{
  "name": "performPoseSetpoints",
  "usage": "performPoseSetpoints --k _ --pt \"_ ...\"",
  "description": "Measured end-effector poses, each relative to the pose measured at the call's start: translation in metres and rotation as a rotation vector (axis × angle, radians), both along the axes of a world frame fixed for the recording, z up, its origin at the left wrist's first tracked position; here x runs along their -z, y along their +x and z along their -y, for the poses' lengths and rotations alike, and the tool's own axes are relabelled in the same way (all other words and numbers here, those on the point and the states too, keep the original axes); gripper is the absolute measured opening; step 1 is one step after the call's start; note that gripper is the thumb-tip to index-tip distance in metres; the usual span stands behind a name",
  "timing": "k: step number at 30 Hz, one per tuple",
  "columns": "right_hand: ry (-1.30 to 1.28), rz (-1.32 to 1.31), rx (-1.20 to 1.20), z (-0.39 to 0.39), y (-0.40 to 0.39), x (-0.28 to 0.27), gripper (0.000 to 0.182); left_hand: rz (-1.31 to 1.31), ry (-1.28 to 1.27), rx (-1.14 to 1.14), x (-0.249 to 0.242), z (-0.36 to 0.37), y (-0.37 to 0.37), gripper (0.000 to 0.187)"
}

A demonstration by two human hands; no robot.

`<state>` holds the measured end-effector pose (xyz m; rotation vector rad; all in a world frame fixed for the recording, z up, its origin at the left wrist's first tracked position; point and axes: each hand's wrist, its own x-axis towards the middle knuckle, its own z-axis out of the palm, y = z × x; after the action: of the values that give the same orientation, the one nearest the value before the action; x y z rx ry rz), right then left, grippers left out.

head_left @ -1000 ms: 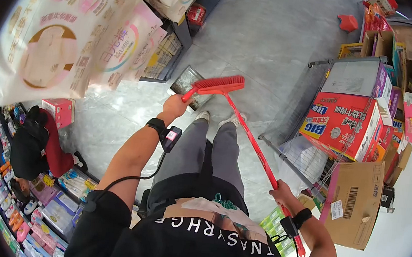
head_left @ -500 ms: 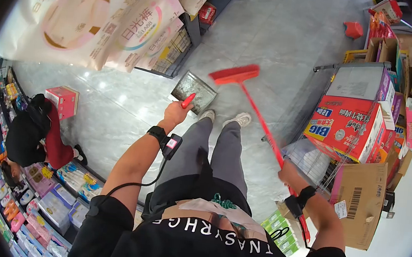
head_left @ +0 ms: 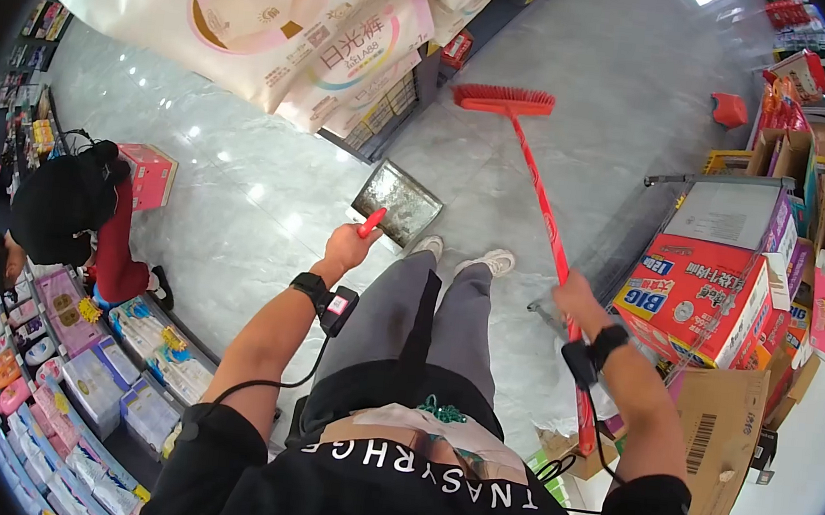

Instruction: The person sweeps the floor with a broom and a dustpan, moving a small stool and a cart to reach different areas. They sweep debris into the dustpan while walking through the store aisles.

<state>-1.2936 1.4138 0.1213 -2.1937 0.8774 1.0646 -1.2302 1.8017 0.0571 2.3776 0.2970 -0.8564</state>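
My left hand is closed around the red handle of a dustpan, whose metal-looking pan is just in front of my shoes. My right hand grips the long red stick of a broom. The stick slants forward from beside my hip, and the red broom head points away from me, beyond the dustpan and to its right. Some mottled marks show on the pan's surface, but I cannot make out what they are.
Large packs hang over a shelf end at front left. On the right stands a cart with a red carton and a brown cardboard box. Another person bends at the left shelves near a pink box. A red object lies ahead.
The broom head has moved farther forward, away from the dustpan, and its stick is steeper. The view has shifted a little; both hands keep their holds.
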Motion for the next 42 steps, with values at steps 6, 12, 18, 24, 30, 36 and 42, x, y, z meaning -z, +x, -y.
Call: performPoseSetpoints --k 6,12,18,24,30,36,42 --pt "-0.117 0.060 -0.418 -0.001 -0.025 0.040 0.022 0.011 0.021 -0.029 0.007 -0.002 -0.002 0.042" --pt "-0.081 -0.181 -0.457 -0.002 -0.106 -0.024 0.024 0.029 0.027 0.015 0.020 0.000 0.006 0.044" --pt "0.064 -0.271 -0.094 -0.015 -0.137 -0.093 0.031 -0.008 0.068 0.003 0.015 -0.015 -0.003 0.043" --pt "-0.001 -0.168 0.067 -0.020 -0.155 -0.080 0.027 -0.064 0.091 0.076 0.008 -0.061 -0.026 0.042" --pt "-0.030 -0.093 0.116 -0.020 -0.173 -0.025 0.024 0.009 0.121 0.195 0.003 -0.079 -0.043 0.044" --pt "-0.091 -0.151 0.010 -0.088 -0.261 0.021 0.025 -0.044 0.179 0.174 0.006 -0.081 -0.052 0.045" --pt "0.054 -0.272 -0.014 -0.134 -0.316 -0.026 0.028 0.104 0.146 0.115 0.024 -0.090 -0.072 0.042"
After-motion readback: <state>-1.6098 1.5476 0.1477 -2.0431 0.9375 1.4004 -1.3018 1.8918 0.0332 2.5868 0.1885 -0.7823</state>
